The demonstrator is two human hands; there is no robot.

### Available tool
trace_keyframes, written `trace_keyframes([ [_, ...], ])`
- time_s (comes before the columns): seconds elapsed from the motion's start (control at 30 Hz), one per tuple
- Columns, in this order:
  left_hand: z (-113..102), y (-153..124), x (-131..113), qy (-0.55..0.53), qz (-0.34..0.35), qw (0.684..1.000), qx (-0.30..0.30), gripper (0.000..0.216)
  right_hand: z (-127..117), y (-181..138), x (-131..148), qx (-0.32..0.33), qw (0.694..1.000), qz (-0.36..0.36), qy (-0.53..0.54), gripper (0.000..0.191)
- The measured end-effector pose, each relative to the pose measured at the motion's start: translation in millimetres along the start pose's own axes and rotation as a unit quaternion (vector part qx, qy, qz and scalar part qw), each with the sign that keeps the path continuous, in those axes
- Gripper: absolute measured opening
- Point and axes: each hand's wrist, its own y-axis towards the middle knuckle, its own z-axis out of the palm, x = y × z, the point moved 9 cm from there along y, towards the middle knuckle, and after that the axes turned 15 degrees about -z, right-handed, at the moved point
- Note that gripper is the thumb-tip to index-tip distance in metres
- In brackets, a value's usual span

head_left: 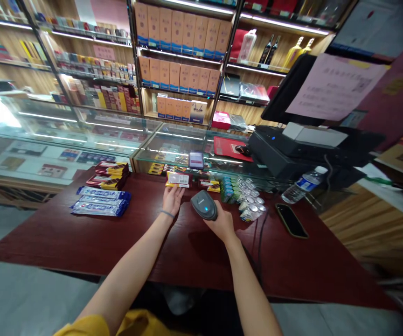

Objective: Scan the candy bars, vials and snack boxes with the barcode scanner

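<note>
My right hand [222,223] is closed around a grey handheld barcode scanner [204,205] with a small blue light on top, held over the dark red counter [82,238]. The scanner's head faces a yellow and red packet [178,179] lying at the counter's far edge. My left hand [172,198] rests flat on the counter with its fingertips touching the near edge of that packet, fingers stretched out. A thin band circles my left wrist.
Blue wrapped bars [100,201] and dark red packets [108,173] lie to the left. Small shiny packs [248,199], a black phone [291,220] and a water bottle [302,185] lie to the right. A till and monitor [302,140] stand on the glass case behind.
</note>
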Motion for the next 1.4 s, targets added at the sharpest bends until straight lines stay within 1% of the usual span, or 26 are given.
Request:
trace_keyframes([
  [0.13, -1.1, -1.6, -3.2, 0.030, 0.007, 0.999, -0.013, 0.024, -6.4, -1.0, -4.7, -0.026, 0.999, 0.001, 0.021, 0.031],
  [0.23, 1.6, -2.9, -5.6, 0.069, 0.012, 0.997, -0.016, 0.026, -14.6, -3.6, -16.0, -0.048, 0.999, 0.013, 0.022, 0.035],
  [0.33, 8.8, -4.4, -6.8, 0.112, 0.027, 0.993, -0.013, 0.031, -25.7, -8.9, -31.2, -0.076, 0.996, 0.024, 0.033, 0.041],
  [0.5, 31.3, -3.3, -0.2, 0.191, 0.068, 0.979, -0.015, 0.038, -43.3, -22.7, -58.8, -0.104, 0.992, 0.047, 0.054, 0.046],
  [0.6, 50.0, 2.7, 5.4, 0.263, 0.109, 0.959, -0.010, 0.039, -55.3, -31.8, -71.9, -0.127, 0.989, 0.039, 0.062, 0.047],
  [0.67, 64.1, 6.9, 6.5, 0.336, 0.158, 0.929, -0.007, 0.036, -63.8, -38.8, -80.0, -0.142, 0.987, 0.031, 0.067, 0.051],
  [0.73, 77.8, 10.4, 8.3, 0.412, 0.203, 0.888, -0.005, 0.031, -72.2, -46.8, -89.2, -0.155, 0.985, 0.033, 0.067, 0.055],
  [0.83, 95.7, 12.5, 13.1, 0.516, 0.253, 0.818, -0.009, 0.024, -82.8, -58.8, -102.7, -0.176, 0.981, 0.044, 0.069, 0.056],
  [0.9, 109.7, 9.2, 17.9, 0.580, 0.296, 0.759, -0.001, 0.021, -87.0, -65.0, -110.1, -0.191, 0.977, 0.050, 0.080, 0.055],
  [0.97, 124.8, 4.4, 27.4, 0.636, 0.338, 0.693, 0.030, 0.021, -89.2, -69.4, -115.3, -0.208, 0.972, 0.058, 0.093, 0.056],
  [1.03, 136.0, 2.8, 41.7, 0.685, 0.356, 0.632, 0.072, 0.021, -90.0, -71.8, -117.5, -0.222, 0.967, 0.065, 0.104, 0.056],
  [1.07, 139.3, 3.6, 49.3, 0.703, 0.356, 0.609, 0.092, 0.020, -89.7, -72.1, -117.6, -0.225, 0.966, 0.070, 0.110, 0.057],
  [1.1, 141.2, 5.1, 56.7, 0.717, 0.350, 0.593, 0.111, 0.019, -89.1, -72.1, -117.2, -0.226, 0.964, 0.074, 0.116, 0.057],
  [1.17, 142.1, 8.8, 68.8, 0.730, 0.334, 0.579, 0.142, 0.016, -87.6, -71.4, -116.2, -0.224, 0.963, 0.085, 0.124, 0.057],
  [1.27, 138.3, 14.0, 80.9, 0.735, 0.314, 0.580, 0.157, 0.015, -86.7, -71.1, -117.8, -0.228, 0.960, 0.106, 0.120, 0.056],
  [1.33, 133.7, 17.3, 86.3, 0.735, 0.302, 0.587, 0.156, 0.016, -86.1, -71.2, -120.5, -0.232, 0.959, 0.117, 0.116, 0.054],
  [1.4, 129.1, 20.8, 89.6, 0.725, 0.291, 0.604, 0.158, 0.016, -85.5, -71.0, -122.7, -0.234, 0.958, 0.121, 0.113, 0.053],
])
